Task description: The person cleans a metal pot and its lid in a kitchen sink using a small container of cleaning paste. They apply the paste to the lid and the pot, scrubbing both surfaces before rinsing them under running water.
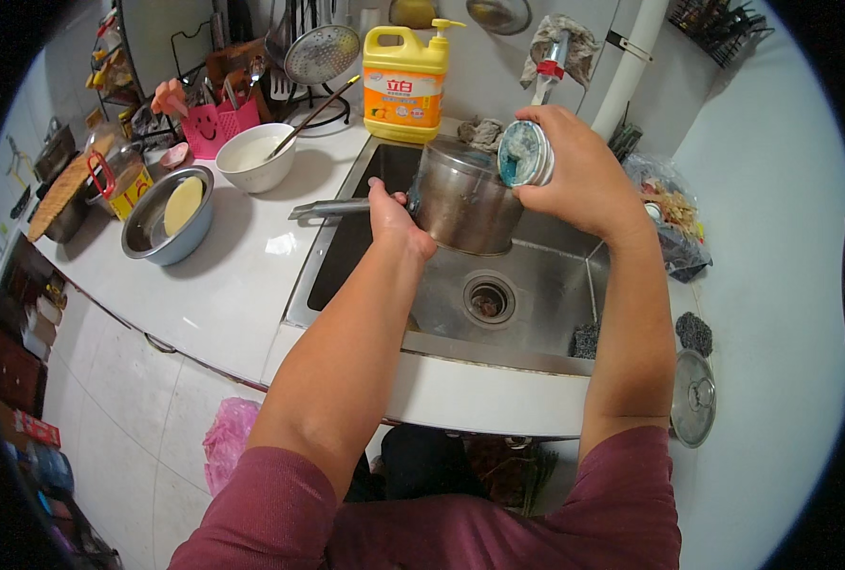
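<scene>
My left hand (400,226) holds a stainless steel saucepan (465,203) near the root of its handle, tipped on its side above the metal sink (536,285). The pan's long handle sticks out to the left past the hand. A small round tub (526,154) with white and blue-green contents is gripped by its sides in my right hand (579,167), its open face turned left, close against the pan's upper right. The faucet (551,68), with a red band, rises behind them. Below the pan, the drain (489,298) shows in the sink floor.
A yellow pump bottle of dish soap (405,82) stands behind the sink. On the left counter are a white bowl (255,160) with a stick and a metal bowl (169,214) with a yellow oval thing. A steel scourer (693,333) and a glass lid (693,399) lie at right.
</scene>
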`<state>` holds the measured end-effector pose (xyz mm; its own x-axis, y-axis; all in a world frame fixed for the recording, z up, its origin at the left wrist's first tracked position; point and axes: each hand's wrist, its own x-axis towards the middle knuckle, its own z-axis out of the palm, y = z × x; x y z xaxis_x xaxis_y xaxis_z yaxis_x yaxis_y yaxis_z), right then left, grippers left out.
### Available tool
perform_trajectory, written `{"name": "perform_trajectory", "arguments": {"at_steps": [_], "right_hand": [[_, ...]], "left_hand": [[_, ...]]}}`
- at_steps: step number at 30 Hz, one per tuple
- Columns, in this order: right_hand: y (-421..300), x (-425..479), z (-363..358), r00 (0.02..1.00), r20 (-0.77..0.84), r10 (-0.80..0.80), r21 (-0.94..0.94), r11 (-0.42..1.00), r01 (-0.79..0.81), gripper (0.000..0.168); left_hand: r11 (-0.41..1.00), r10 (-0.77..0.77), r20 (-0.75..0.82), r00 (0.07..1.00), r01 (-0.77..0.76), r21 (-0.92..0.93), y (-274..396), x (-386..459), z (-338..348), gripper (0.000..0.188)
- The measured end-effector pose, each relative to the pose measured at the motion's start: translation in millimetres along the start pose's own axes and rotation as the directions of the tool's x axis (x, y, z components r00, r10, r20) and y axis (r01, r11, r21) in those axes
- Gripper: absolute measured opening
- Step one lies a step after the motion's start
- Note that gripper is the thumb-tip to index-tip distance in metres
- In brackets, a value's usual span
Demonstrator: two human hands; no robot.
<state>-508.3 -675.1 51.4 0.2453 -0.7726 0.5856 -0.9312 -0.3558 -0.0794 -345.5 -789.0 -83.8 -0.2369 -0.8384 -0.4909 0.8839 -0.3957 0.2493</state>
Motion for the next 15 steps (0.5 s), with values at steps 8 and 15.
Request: {"name": "perform_trajectory", "arguments": {"at_steps": [8,15], "right_hand": [[0.0,-0.6,0.2,1.000,0.005,0.022,-0.020,1.000,-0.022,0.063],[5.6,-1.9,-3.5,0.998,0.007,0.056,-0.007,0.998,-0.056,0.064]], "left_hand": [[1.000,-0.011,0.009,1.000,0.011,0.004,-1.3,-2.0,1.1,0.056],[0.999,0.033,0.000,0.999,-0.033,0.025,-0.2,1.3,-1.0,0.053]]}}
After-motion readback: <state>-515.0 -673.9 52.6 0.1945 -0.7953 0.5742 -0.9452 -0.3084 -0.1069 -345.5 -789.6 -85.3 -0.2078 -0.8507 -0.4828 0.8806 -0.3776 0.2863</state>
